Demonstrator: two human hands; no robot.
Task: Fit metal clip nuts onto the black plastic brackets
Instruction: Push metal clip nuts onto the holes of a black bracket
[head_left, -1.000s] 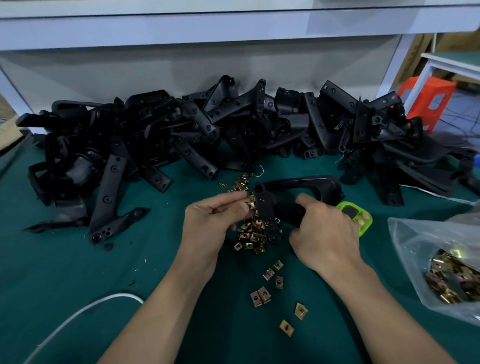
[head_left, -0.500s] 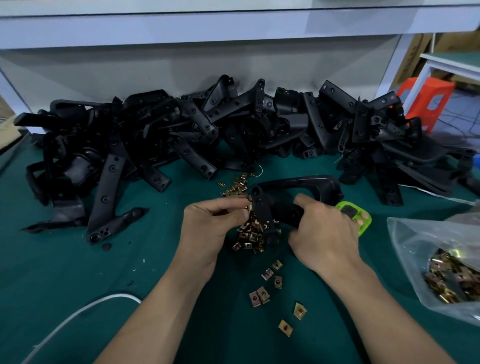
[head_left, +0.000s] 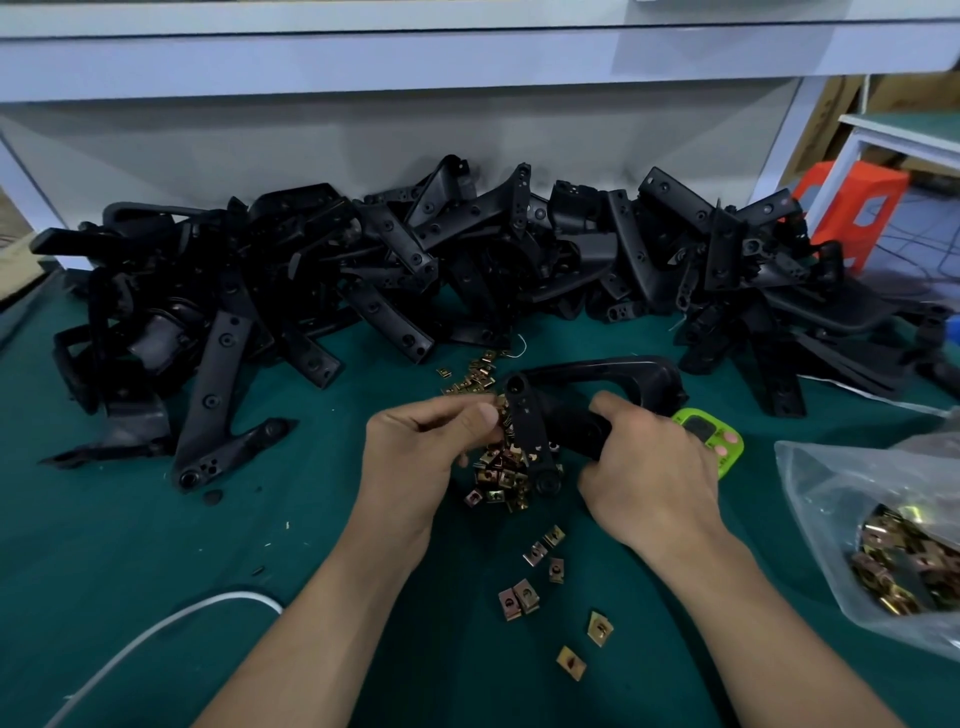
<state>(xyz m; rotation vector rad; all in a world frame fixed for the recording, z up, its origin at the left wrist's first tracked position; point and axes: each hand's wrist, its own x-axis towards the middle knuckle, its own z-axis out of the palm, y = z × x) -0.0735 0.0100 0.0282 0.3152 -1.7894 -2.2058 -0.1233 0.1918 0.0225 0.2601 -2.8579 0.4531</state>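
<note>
At the middle of the table (head_left: 130, 545), the right hand (head_left: 644, 467) is curled round the thick part of one black bracket (head_left: 597, 371), with the bracket's flat drilled arm pointing toward the near edge. The left hand (head_left: 415, 452) pinches a clip nut (head_left: 501, 409) between thumb and forefinger, right against the side of that arm near its upper hole. The nut is mostly hidden by the fingertips, so I cannot tell whether it is seated.

The work looks to be in its early or middle part. A heap of clip nuts (head_left: 498, 473) lies directly under the held bracket, and loose nuts (head_left: 522, 597) trail from it toward the near edge. More nuts wait in the plastic bag (head_left: 831, 493) at the right edge. Along the far edge, a long pile of brackets (head_left: 415, 260) runs nearly from the left edge to the right one (I cannot make out which of them, if any, already carry nuts, as no brass shows on them at this size).

Judging from that, this bracket's nut is the step in hand, and many brackets are probably left. A green device (head_left: 711, 441) lies just beyond the right hand.
</note>
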